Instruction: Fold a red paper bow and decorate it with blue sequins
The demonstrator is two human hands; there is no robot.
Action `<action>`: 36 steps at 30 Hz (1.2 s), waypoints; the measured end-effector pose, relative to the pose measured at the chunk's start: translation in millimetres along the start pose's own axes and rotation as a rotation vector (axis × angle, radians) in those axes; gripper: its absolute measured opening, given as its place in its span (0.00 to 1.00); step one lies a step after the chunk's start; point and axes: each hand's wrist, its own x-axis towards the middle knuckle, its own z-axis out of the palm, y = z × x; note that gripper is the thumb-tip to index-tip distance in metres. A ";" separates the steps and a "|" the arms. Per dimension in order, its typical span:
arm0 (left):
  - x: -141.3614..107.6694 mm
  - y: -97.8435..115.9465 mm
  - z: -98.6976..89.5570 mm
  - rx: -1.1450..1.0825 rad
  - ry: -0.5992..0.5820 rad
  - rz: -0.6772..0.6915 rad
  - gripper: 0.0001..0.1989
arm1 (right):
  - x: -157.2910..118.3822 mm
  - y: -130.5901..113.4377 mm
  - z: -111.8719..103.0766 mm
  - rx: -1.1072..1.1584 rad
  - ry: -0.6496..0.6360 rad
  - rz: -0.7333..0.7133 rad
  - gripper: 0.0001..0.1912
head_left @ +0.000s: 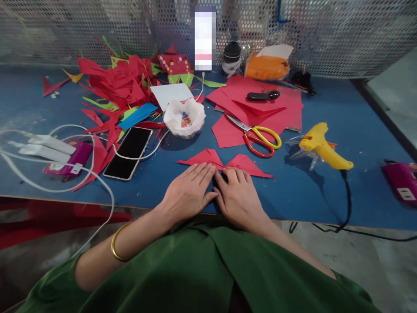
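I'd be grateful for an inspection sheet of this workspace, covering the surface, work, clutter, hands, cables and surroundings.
Surface: blue tabletop, small scraps scattered on it.
Job's things: folded red paper under the fingers; scissors on red sheets; yellow glue gun to the right.
Clutter: red and green scrap pile, dark-screened phone, white-lined bowl.
Hands: left lies flat, right slightly bent; both touch the folded paper.
Cables: white cable and black cord pass the front edge.
Surroundings: perforated screen behind.
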 end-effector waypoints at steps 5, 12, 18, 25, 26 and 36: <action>-6.5 -5.8 -3.8 0.046 -0.034 -0.068 0.28 | 0.1 0.8 0.7 0.009 0.001 0.005 0.27; -27.1 -25.8 -17.5 0.131 -0.123 -0.239 0.27 | 0.4 1.0 0.1 0.000 0.012 -0.004 0.26; -15.3 -3.9 -18.9 0.152 -0.074 -0.320 0.30 | 1.3 -1.1 1.7 -0.020 0.002 -0.003 0.26; 2.0 3.9 -2.7 -0.039 -0.114 -0.068 0.31 | -1.8 0.0 -1.4 -0.015 0.003 0.025 0.26; 2.0 3.2 -2.6 -0.039 -0.114 -0.066 0.31 | -4.4 1.7 -2.4 -0.022 0.009 0.045 0.26; 6.3 -5.2 -2.6 -0.032 -0.005 -0.018 0.23 | -49.2 37.7 -17.8 -0.178 0.112 0.269 0.22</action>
